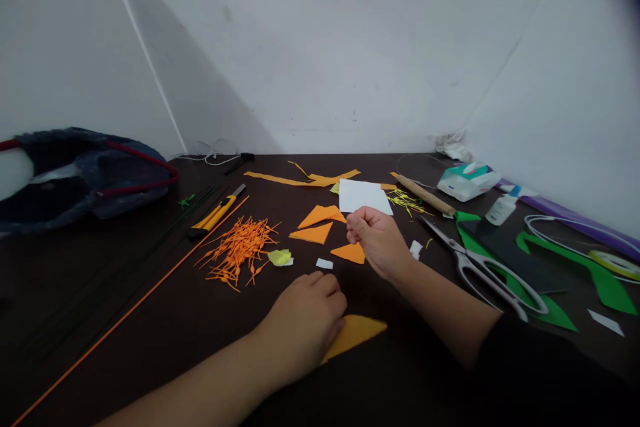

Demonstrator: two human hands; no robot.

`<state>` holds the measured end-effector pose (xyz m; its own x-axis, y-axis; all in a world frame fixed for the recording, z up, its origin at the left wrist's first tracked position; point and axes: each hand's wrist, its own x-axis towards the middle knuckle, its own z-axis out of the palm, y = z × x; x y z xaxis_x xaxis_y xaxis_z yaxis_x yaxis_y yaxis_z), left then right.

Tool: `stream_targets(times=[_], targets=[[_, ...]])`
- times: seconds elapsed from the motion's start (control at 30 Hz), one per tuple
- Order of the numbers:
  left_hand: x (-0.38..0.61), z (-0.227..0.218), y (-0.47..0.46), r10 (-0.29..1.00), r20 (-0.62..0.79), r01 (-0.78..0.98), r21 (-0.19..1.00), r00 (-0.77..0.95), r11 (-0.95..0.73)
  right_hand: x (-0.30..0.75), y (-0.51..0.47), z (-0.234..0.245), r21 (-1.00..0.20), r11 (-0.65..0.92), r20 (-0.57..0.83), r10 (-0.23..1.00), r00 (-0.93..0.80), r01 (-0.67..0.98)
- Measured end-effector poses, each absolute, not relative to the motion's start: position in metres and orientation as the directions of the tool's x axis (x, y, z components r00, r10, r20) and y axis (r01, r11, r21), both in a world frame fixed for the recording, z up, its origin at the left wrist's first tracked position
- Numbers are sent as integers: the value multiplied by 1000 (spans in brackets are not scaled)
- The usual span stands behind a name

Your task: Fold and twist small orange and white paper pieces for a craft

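My left hand (311,320), its fingers curled, is closed over the edge of a yellow-orange sheet piece (357,335) at the front of the dark table. Its fingertips are partly hidden. Farther forward, my right hand (377,240) makes a pinch; anything between the fingers is too small or hidden. Just beyond it lies a white paper square (364,196). Orange cut pieces (313,233) lie to its left, and another orange piece (349,253) sits partly below it. A small white scrap (325,263) and a pale yellow petal-like piece (279,257) lie beyond my left hand.
A pile of orange stamen-like strands (243,247), a yellow utility knife (219,211) and a long orange stick (150,293) are left. Scissors (483,267), green sheet scraps (595,273), a glue bottle (503,207) and a tissue pack (468,181) are right.
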<state>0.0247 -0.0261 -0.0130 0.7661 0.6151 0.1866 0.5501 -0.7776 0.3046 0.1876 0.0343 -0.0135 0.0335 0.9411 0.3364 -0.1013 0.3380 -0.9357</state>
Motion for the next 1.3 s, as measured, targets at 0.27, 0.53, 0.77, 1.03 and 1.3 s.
stream_targets(times=[0.27, 0.53, 0.77, 1.03, 1.3], targets=[[6, -8, -1, 945, 120, 222, 956, 304, -193, 184, 23, -10, -946, 320, 322, 947, -25, -58], [-1, -7, 3, 976, 8, -119, 993, 220, 19, 178, 20, -10, -959, 199, 204, 979, -4, -202], [2, -6, 2, 985, 29, -271, 962, 171, 19, 158, 0, -10, -980, 193, 199, 938, -285, -51], [-4, -3, 3, 941, -29, -145, 986, 338, 82, 177, 10, -2, -856, 417, 235, 839, -490, 304], [-7, -4, 7, 957, -29, -23, 999, 288, 37, 180, 11, 5, -601, 663, 523, 749, -407, 446]])
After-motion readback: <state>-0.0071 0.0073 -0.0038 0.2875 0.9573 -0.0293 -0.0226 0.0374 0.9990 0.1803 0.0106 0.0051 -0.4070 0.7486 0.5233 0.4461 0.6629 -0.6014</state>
